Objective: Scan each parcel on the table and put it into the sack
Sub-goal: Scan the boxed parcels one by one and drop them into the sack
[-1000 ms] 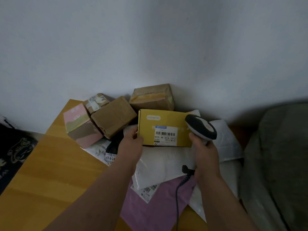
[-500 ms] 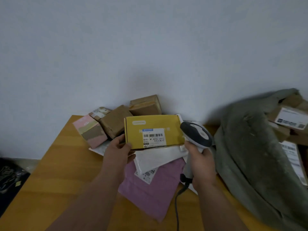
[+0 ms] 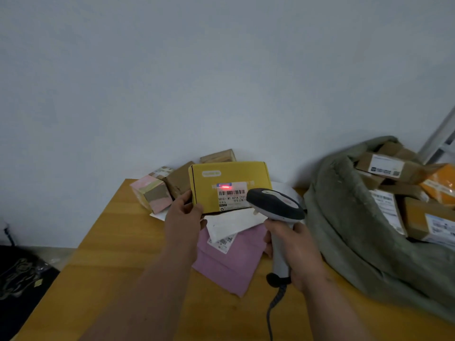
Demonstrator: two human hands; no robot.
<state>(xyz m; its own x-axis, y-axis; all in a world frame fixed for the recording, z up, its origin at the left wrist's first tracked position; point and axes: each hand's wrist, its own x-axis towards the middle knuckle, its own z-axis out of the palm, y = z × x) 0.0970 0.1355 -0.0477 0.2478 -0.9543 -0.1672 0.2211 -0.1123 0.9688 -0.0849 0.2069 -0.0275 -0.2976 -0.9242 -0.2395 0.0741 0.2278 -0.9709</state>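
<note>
Your left hand holds the yellow box upright by its lower left corner, grip clamped there with the thumb on the front face, label toward you. Your right hand has its grip wrapped tight around the handle of the scanner, whose head sits just in front of the box's lower right side. A red scan line glows on the white label, just above the barcode.

The box is raised over the pile at the back of the wooden counter. Under it lie a white mailer and a pink mailer, the white one overlapping the pink. To the left stand a pink-and-tan box and brown cardboard boxes against the wall.

On your right, the grey-green sack slumps on the counter with its mouth open, several labelled parcels inside. The scanner's coiled cable runs down toward you.
</note>
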